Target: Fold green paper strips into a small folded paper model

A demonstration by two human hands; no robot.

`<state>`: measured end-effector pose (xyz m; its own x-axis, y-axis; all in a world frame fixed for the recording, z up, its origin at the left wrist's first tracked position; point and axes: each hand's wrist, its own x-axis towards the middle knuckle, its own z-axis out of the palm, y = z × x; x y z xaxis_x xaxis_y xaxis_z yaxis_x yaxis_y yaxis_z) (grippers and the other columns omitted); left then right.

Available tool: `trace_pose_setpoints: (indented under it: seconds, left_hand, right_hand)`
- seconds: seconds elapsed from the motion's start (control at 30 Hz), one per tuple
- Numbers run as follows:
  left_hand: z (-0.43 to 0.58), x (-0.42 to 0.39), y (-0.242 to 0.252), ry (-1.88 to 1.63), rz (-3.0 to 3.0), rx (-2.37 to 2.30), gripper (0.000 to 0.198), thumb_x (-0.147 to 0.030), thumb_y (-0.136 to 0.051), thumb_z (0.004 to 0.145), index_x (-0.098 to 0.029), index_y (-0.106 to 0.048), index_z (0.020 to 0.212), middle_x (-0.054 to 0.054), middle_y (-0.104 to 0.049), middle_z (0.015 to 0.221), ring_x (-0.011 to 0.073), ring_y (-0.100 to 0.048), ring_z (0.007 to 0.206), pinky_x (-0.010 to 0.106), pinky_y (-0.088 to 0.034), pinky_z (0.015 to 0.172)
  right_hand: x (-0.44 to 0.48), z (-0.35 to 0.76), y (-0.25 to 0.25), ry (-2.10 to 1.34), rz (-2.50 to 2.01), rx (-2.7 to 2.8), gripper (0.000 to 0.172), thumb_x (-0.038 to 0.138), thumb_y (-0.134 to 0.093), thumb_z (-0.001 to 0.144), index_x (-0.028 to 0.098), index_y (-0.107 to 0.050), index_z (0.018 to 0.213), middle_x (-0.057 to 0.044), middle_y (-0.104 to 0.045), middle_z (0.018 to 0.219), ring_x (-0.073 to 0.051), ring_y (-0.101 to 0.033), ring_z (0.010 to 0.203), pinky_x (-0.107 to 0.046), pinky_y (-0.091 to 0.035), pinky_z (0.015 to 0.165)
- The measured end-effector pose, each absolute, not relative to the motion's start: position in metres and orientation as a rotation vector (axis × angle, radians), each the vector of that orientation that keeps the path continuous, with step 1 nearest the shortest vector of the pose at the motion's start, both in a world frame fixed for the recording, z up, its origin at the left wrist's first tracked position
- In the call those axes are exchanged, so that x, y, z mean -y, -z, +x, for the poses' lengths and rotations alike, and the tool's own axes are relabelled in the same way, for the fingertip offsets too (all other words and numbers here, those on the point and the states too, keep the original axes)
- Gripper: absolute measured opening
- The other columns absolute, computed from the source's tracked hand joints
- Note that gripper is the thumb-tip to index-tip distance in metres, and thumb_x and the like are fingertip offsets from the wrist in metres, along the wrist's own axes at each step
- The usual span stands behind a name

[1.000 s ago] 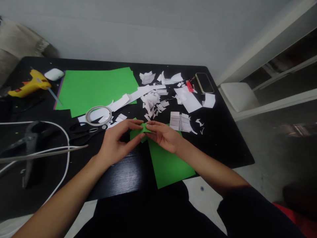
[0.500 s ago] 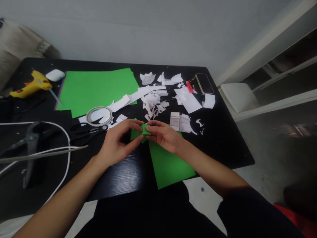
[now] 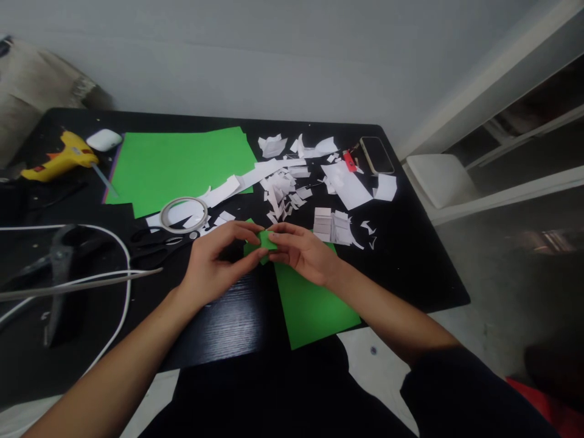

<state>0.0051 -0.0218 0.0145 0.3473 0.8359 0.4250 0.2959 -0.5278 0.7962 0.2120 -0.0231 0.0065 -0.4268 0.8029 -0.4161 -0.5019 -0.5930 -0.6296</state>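
Note:
A small piece of green paper (image 3: 265, 239) is pinched between both hands above the table's near middle. My left hand (image 3: 219, 255) is closed on its left side, thumb below and fingers above. From the right, my right hand (image 3: 303, 252) grips the same piece with thumb and fingertips. The fingers cover much of it, so its full shape is hidden. Under my right hand and wrist lies a larger green sheet (image 3: 314, 310), reaching the table's front edge. Folded white paper pieces (image 3: 331, 226) sit just beyond my right hand.
Left of my hands are black scissors (image 3: 159, 243), a tape roll (image 3: 183, 215) and a white cable (image 3: 123, 243). Farther back lie large green sheets (image 3: 182, 164), a yellow glue gun (image 3: 68, 158), white scraps (image 3: 280, 185), a red object (image 3: 349, 160) and a phone (image 3: 376, 155).
Both hands keep hold of the small green paper in nearly the same place. Its visible part between the fingertips has shifted slightly. The things on the table have not moved.

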Motion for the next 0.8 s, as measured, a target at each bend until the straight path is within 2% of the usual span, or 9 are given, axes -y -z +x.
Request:
trace_pose_setpoints:
  seconds: [0.1,0.27,0.8]
  left_hand:
    - [0.0042,0.0214,-0.0146,-1.171,2.001,-0.991,0.011,-0.026,-0.078,0.088,-0.021,-0.069,0.092,0.007,-0.079,0.106,0.0216,-0.075,0.098,0.04,-0.061,0.09]
    - [0.0032,0.0214,-0.015,-1.196,1.981,-0.983,0.013,-0.022,-0.079,0.087,-0.021,-0.068,0.094,0.006,-0.078,0.105,0.021,-0.075,0.098,0.039,-0.061,0.091]
    - [0.0049,0.0224,-0.0133,-1.215,1.837,-0.97,0.017,-0.019,-0.08,0.085,-0.02,-0.067,0.096,0.007,-0.077,0.106,0.0198,-0.075,0.098,0.038,-0.061,0.091]
  right_hand:
    - [0.0224,0.2129,-0.008,-2.127,-0.892,0.581,0.031,0.029,-0.092,0.074,0.02,-0.071,0.096,0.002,-0.076,0.079,-0.013,-0.074,0.067,-0.023,-0.064,0.066]
    - [0.0222,0.2129,-0.0113,-2.131,-0.885,0.607,0.033,0.027,-0.092,0.073,0.019,-0.07,0.096,0.002,-0.076,0.076,-0.012,-0.073,0.063,-0.022,-0.062,0.061]
    - [0.0247,0.2135,-0.0106,-2.055,-0.847,0.689,0.037,0.026,-0.091,0.075,0.018,-0.067,0.103,0.002,-0.076,0.076,-0.012,-0.074,0.067,-0.023,-0.063,0.066]
